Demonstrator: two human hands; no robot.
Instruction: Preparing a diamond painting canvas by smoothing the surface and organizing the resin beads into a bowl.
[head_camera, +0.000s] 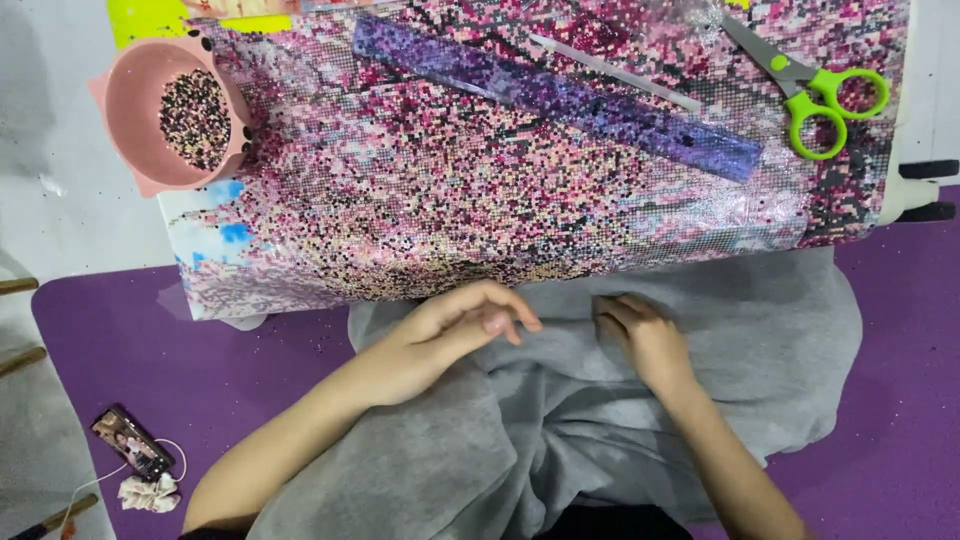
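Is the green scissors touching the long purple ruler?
Apart. The head view shows the green scissors lying right of the purple ruler, with a strip of the sparkly bead picture plainly visible between the ruler's end and the scissor handles.

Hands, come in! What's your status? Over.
Left hand and right hand both empty, fingers loose, resting on grey cloth. Bead canvas just ahead, untouched. Nothing between the hands and canvas. Over.

A phone (132, 443) lies on the purple mat (140, 340) at lower left, its small rectangular screen lit with a colourful picture.
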